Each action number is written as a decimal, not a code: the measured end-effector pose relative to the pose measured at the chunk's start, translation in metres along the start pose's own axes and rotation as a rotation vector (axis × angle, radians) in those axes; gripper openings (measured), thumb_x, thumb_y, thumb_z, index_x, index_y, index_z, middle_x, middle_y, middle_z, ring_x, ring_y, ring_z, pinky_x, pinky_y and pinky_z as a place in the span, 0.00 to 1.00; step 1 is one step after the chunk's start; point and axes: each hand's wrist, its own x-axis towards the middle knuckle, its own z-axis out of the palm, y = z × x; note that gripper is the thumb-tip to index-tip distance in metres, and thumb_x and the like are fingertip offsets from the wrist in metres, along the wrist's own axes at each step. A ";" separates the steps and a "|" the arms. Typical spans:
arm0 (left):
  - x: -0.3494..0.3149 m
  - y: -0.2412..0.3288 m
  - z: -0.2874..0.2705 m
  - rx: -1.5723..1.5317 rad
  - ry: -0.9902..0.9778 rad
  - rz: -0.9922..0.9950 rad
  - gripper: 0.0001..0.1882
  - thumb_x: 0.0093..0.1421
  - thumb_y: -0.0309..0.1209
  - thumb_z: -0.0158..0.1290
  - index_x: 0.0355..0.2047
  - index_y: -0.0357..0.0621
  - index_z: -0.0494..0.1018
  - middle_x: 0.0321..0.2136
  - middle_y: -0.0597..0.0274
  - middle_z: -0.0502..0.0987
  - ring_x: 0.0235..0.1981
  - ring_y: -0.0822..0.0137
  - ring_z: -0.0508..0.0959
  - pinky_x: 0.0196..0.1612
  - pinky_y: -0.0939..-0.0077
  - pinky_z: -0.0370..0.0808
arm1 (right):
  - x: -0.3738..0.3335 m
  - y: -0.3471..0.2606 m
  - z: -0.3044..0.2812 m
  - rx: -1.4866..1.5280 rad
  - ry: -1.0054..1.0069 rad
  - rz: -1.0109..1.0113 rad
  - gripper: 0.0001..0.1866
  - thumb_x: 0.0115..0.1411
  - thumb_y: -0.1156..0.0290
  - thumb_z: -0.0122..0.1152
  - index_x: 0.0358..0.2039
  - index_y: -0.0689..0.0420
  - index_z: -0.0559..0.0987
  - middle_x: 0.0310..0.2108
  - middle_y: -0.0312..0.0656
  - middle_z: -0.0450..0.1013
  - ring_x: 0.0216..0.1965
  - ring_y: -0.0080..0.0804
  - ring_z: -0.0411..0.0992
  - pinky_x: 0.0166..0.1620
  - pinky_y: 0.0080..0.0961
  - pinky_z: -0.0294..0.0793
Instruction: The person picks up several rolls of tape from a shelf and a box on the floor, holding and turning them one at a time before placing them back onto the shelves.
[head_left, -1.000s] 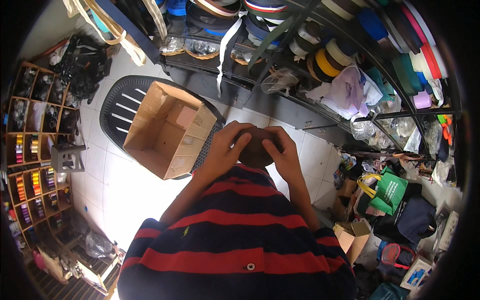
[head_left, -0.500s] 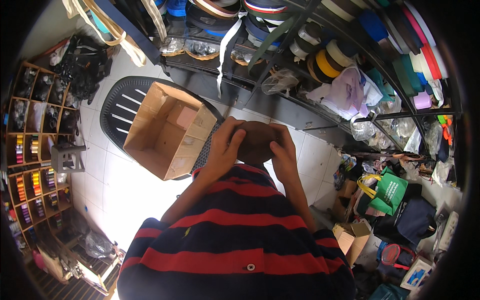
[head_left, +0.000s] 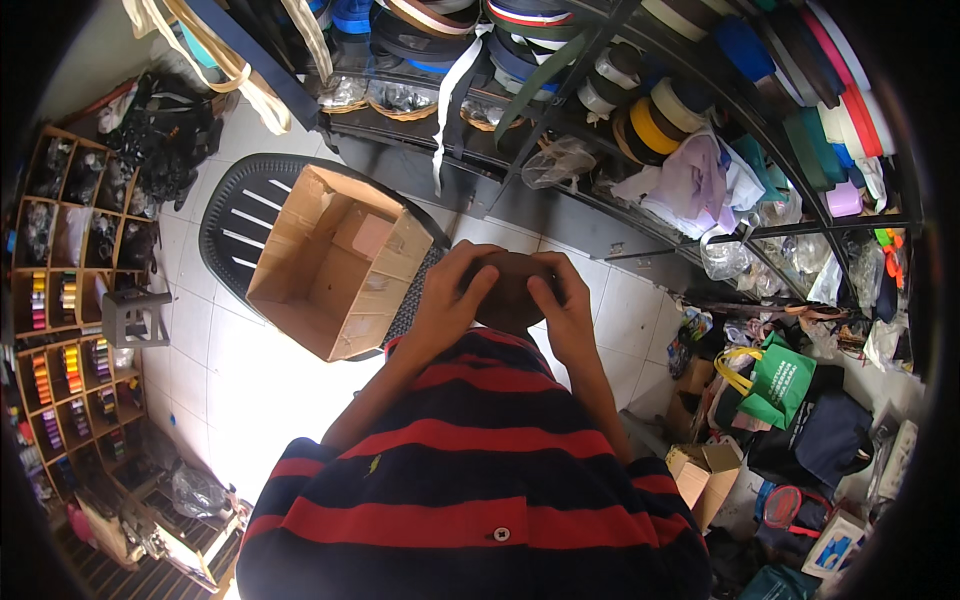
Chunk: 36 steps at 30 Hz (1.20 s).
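Because the grip holds a dark brown rounded piece [head_left: 510, 288] between left hand [head_left: 450, 292] and right hand [head_left: 569, 302], thumbs on its near face, even pressure from both sides should steady it best. Left of the grip, an open cardboard box [head_left: 384, 285] rests on a black chair [head_left: 214, 222]; avoid knocking its edge.

Brown piece [head_left: 512, 287]: matt, smooth-looking; whether leather or cloth cannot be told.
Box [head_left: 386, 285]: dull cardboard, walls creased and scuffed.
Chair [head_left: 213, 225]: black plastic, faint sheen, textured near its right edge.
Floor [head_left: 190, 335]: smooth tile.
Shirt [head_left: 450, 438]: soft matt cloth; shiny button [head_left: 502, 534].
Pigeonhole rack [head_left: 75, 267]: wood.
Clear bag [head_left: 557, 163]: thin, glossy, crinkled plastic.
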 end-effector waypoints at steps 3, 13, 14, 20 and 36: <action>-0.001 -0.002 0.001 -0.018 0.023 -0.032 0.14 0.61 0.33 0.51 0.42 0.35 0.71 0.33 0.52 0.75 0.35 0.57 0.76 0.40 0.71 0.71 | -0.001 0.002 0.001 0.049 0.029 0.000 0.12 0.61 0.70 0.55 0.44 0.61 0.71 0.37 0.39 0.72 0.40 0.24 0.69 0.45 0.22 0.68; -0.003 -0.004 0.002 0.014 0.073 -0.031 0.13 0.60 0.32 0.52 0.41 0.35 0.71 0.29 0.52 0.73 0.31 0.57 0.75 0.36 0.70 0.70 | 0.002 0.012 0.001 0.267 0.080 0.034 0.13 0.64 0.68 0.51 0.45 0.61 0.70 0.41 0.41 0.70 0.43 0.25 0.68 0.48 0.21 0.66; -0.003 -0.005 0.002 0.021 0.086 -0.020 0.13 0.60 0.32 0.52 0.40 0.35 0.72 0.29 0.52 0.73 0.30 0.57 0.75 0.35 0.70 0.70 | 0.002 0.007 -0.001 0.214 0.051 0.047 0.13 0.63 0.67 0.52 0.44 0.61 0.70 0.39 0.41 0.71 0.42 0.25 0.68 0.47 0.21 0.66; -0.002 -0.004 -0.005 0.098 -0.061 0.010 0.12 0.58 0.31 0.54 0.38 0.35 0.73 0.27 0.53 0.72 0.30 0.59 0.75 0.34 0.71 0.70 | 0.009 -0.013 -0.006 -0.059 -0.135 0.121 0.11 0.62 0.68 0.54 0.41 0.61 0.73 0.31 0.38 0.72 0.35 0.24 0.69 0.43 0.21 0.68; -0.002 -0.005 0.002 -0.074 0.126 -0.118 0.14 0.60 0.33 0.52 0.41 0.35 0.72 0.31 0.52 0.76 0.34 0.61 0.77 0.39 0.72 0.71 | 0.002 0.012 0.001 0.302 0.042 0.092 0.14 0.66 0.65 0.48 0.46 0.61 0.69 0.40 0.40 0.71 0.43 0.24 0.68 0.47 0.21 0.67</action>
